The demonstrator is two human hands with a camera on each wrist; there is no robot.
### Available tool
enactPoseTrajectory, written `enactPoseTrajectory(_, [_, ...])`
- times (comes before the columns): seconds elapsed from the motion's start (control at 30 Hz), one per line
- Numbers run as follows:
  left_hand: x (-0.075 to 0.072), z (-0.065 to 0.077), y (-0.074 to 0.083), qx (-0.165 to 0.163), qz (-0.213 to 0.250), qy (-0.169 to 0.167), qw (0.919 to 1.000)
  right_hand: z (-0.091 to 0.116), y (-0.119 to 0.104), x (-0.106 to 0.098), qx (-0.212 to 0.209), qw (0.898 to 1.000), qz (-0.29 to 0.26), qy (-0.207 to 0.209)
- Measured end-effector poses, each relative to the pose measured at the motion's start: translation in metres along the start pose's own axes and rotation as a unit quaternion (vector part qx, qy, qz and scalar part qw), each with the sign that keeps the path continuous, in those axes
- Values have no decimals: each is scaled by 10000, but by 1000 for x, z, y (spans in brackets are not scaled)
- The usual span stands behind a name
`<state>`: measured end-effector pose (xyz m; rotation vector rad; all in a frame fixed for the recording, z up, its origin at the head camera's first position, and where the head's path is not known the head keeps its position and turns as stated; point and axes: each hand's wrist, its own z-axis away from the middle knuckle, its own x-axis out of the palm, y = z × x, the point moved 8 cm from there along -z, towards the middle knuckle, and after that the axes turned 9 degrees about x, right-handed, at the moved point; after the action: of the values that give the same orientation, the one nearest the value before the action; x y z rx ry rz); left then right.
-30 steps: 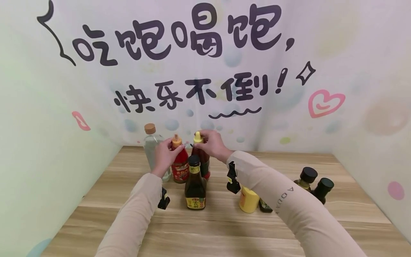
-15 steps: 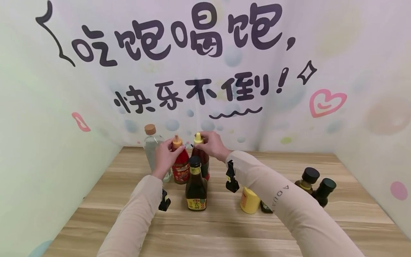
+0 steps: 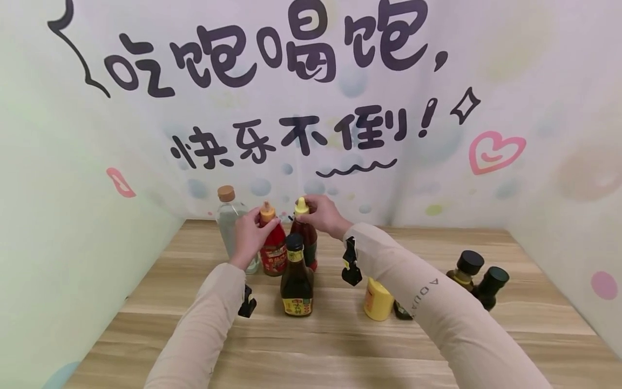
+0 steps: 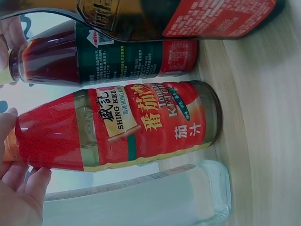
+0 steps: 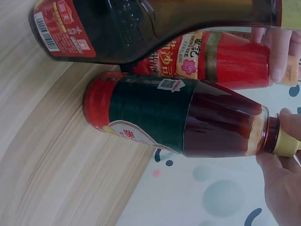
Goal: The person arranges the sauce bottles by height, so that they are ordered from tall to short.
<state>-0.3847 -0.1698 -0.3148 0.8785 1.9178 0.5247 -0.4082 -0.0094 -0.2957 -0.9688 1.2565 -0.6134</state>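
My left hand [image 3: 249, 235] grips the neck of a red ketchup bottle [image 4: 141, 125] just under its orange cap [image 3: 267, 214]. The bottle stands upright on the table. With the right hand [image 3: 324, 217] I hold a dark red sauce bottle [image 5: 150, 115] at its yellow cap [image 3: 302, 206]; this one has a green label and stands close beside the ketchup. In front of both is a soy sauce bottle [image 3: 297, 283] with a black cap, partly covering the dark red bottle. A clear bottle [image 4: 136, 197] with a brown cap is left of the ketchup, partly behind my left hand.
A yellow container [image 3: 378, 300] stands to the right, near my right sleeve. Two black-capped bottles [image 3: 470, 263] are farther right, partly hidden by that forearm. The wooden table [image 3: 291, 351] meets a printed cloth wall [image 3: 437, 189] at the back.
Both hands keep their hold on the two bottle tops, and the bottles stay where they stood. Only the head view has shifted slightly.
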Motion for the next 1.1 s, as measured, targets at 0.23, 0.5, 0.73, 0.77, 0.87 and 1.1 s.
enactPoseTrajectory(0.23, [-1,-2,3,24,-132,-257,9996,-2,1,1,32,10000,-32,-10])
enactPoseTrajectory(0.5, [0,-3,6,40,-270,-334,9991,0,-1,0,105,9999,56,-111])
enactPoseTrajectory(0.73, [4,-2,7,-149,-333,-476,9982,3,1,-1,358,9984,116,-425])
enactPoseTrajectory(0.77, [5,-2,7,-157,-344,-490,9981,4,1,-2,396,9982,97,-440])
enactPoseTrajectory(0.87, [5,-2,6,-140,-405,-478,9979,6,-1,-6,464,9979,104,-444])
enactPoseTrajectory(1.1, [5,-1,7,-50,-441,-506,9977,15,-7,-18,432,9974,376,-443])
